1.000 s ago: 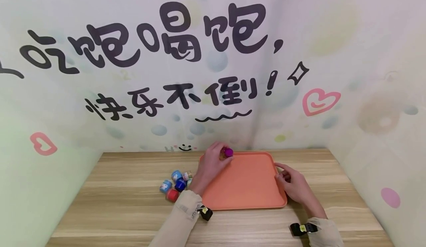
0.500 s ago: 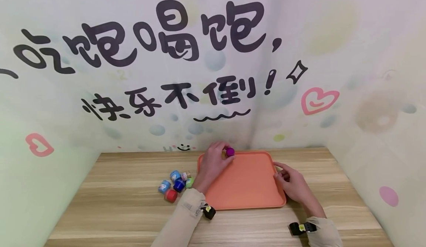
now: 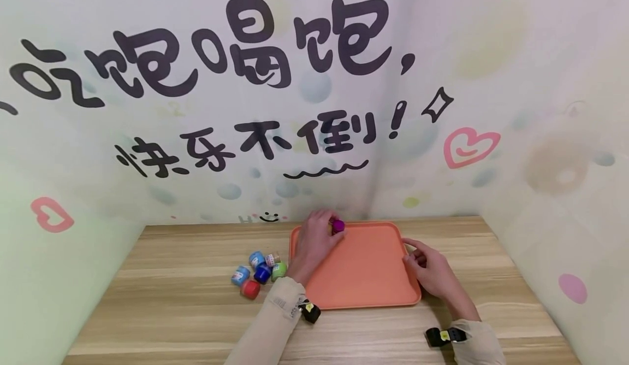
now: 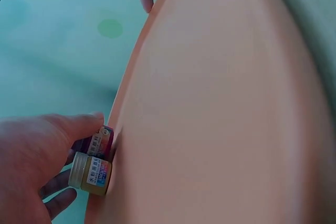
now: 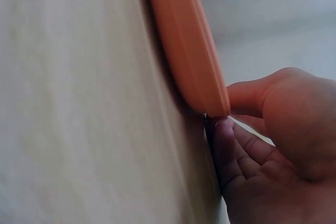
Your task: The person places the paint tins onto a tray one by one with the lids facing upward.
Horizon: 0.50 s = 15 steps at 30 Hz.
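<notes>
My left hand (image 3: 316, 243) is over the far left corner of the orange tray (image 3: 366, 269), holding a small paint jar with a purple lid (image 3: 338, 226). In the left wrist view, the thumb presses on this purple jar (image 4: 108, 141), while a yellow-brown paint jar (image 4: 98, 174) with a clear lid sits against it, close to the tray wall. The other fingers pass partly behind the jars. At the tray's right edge, my right hand (image 3: 434, 270) pinches the rim; the right wrist view shows thumb and fingers around the tray corner (image 5: 212, 95).
Left of the tray, several paint jars lie clustered on the wooden table (image 3: 162, 299): light blue (image 3: 240, 275), dark blue (image 3: 262, 274), red (image 3: 250, 289) and green (image 3: 279, 270) ones among them. A printed wall (image 3: 211, 201) stands directly behind the tray.
The purple jar has shifted slightly rightward along the tray's far edge with my left hand. The left forearm has moved right, uncovering the green jar. My right hand stays at the rim.
</notes>
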Each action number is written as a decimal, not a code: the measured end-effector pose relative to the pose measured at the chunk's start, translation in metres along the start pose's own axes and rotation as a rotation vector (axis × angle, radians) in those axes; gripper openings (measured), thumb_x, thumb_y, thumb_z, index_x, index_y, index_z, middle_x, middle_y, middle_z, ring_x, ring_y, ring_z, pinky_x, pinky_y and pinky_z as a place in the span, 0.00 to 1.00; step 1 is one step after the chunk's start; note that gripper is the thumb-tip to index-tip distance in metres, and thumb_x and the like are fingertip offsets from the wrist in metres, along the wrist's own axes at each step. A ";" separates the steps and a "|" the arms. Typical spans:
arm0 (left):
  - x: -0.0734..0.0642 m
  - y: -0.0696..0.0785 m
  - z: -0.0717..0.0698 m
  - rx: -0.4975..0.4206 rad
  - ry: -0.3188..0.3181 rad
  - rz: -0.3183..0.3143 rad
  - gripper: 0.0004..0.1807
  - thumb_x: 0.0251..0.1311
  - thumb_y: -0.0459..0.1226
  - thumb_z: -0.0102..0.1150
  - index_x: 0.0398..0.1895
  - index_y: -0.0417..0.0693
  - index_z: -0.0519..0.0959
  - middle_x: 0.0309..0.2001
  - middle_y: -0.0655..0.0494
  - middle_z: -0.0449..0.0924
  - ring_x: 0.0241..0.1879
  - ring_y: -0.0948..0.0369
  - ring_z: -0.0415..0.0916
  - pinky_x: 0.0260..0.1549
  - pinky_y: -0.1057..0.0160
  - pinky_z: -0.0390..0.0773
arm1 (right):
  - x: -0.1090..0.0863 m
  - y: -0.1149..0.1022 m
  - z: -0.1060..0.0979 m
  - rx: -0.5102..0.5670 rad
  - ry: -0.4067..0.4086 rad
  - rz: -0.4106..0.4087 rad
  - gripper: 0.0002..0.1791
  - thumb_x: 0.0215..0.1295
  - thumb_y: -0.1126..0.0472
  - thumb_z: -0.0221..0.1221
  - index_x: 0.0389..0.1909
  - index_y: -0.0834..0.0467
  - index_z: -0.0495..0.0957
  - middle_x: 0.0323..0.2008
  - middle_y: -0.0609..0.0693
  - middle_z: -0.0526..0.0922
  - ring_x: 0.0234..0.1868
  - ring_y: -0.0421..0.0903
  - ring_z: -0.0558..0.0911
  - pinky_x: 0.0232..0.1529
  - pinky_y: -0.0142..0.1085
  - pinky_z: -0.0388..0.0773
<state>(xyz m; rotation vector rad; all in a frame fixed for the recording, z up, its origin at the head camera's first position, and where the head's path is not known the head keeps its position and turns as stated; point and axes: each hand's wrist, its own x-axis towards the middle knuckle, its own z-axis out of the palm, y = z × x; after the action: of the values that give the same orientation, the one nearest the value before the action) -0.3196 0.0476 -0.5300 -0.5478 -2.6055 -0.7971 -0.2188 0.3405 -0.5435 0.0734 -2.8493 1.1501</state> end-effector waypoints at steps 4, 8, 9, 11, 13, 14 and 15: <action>-0.001 -0.001 0.001 0.011 -0.006 -0.017 0.20 0.50 0.49 0.78 0.43 0.56 0.81 0.43 0.59 0.84 0.45 0.60 0.79 0.43 0.61 0.83 | 0.000 -0.001 0.000 0.004 0.000 0.007 0.24 0.73 0.61 0.58 0.69 0.53 0.71 0.36 0.51 0.82 0.33 0.44 0.78 0.31 0.31 0.76; -0.001 -0.002 0.002 0.008 -0.006 -0.026 0.20 0.50 0.50 0.77 0.43 0.55 0.82 0.43 0.58 0.84 0.44 0.59 0.79 0.43 0.60 0.83 | 0.000 -0.002 0.000 0.008 0.001 0.014 0.24 0.73 0.60 0.58 0.69 0.53 0.71 0.36 0.51 0.82 0.33 0.44 0.78 0.30 0.31 0.76; -0.001 -0.002 0.002 0.007 -0.008 -0.029 0.20 0.50 0.50 0.77 0.43 0.55 0.82 0.43 0.58 0.84 0.44 0.59 0.79 0.43 0.60 0.83 | 0.000 -0.002 0.000 0.009 0.000 0.014 0.24 0.73 0.60 0.58 0.69 0.53 0.71 0.36 0.51 0.82 0.33 0.44 0.78 0.31 0.31 0.76; -0.001 -0.001 0.002 0.006 -0.012 -0.037 0.20 0.50 0.50 0.77 0.43 0.55 0.82 0.43 0.58 0.84 0.44 0.59 0.78 0.43 0.60 0.83 | 0.000 -0.002 0.000 0.008 -0.001 0.012 0.24 0.73 0.61 0.58 0.69 0.53 0.71 0.36 0.51 0.82 0.33 0.44 0.78 0.31 0.31 0.76; -0.001 -0.001 0.002 0.008 -0.017 -0.047 0.21 0.50 0.50 0.77 0.43 0.55 0.81 0.43 0.58 0.83 0.44 0.59 0.78 0.44 0.60 0.83 | 0.000 -0.001 0.000 0.007 -0.002 0.010 0.24 0.73 0.61 0.58 0.69 0.53 0.71 0.36 0.51 0.82 0.33 0.43 0.78 0.31 0.31 0.76; -0.001 -0.001 0.002 0.007 -0.020 -0.052 0.21 0.49 0.50 0.78 0.43 0.55 0.81 0.42 0.58 0.83 0.44 0.59 0.78 0.43 0.60 0.83 | 0.000 -0.001 0.000 0.006 -0.002 0.008 0.25 0.73 0.61 0.58 0.69 0.53 0.71 0.36 0.51 0.82 0.33 0.43 0.78 0.31 0.31 0.76; -0.001 -0.001 0.002 0.008 -0.022 -0.056 0.21 0.49 0.50 0.78 0.43 0.55 0.81 0.42 0.58 0.83 0.44 0.59 0.78 0.43 0.60 0.83 | 0.000 -0.001 0.000 0.005 -0.002 0.008 0.25 0.73 0.61 0.58 0.69 0.53 0.71 0.36 0.51 0.82 0.33 0.43 0.78 0.31 0.31 0.76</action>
<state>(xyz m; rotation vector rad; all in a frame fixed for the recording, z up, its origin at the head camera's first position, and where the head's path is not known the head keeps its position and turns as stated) -0.3193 0.0482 -0.5325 -0.4861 -2.6532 -0.8020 -0.2183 0.3392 -0.5430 0.0635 -2.8513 1.1600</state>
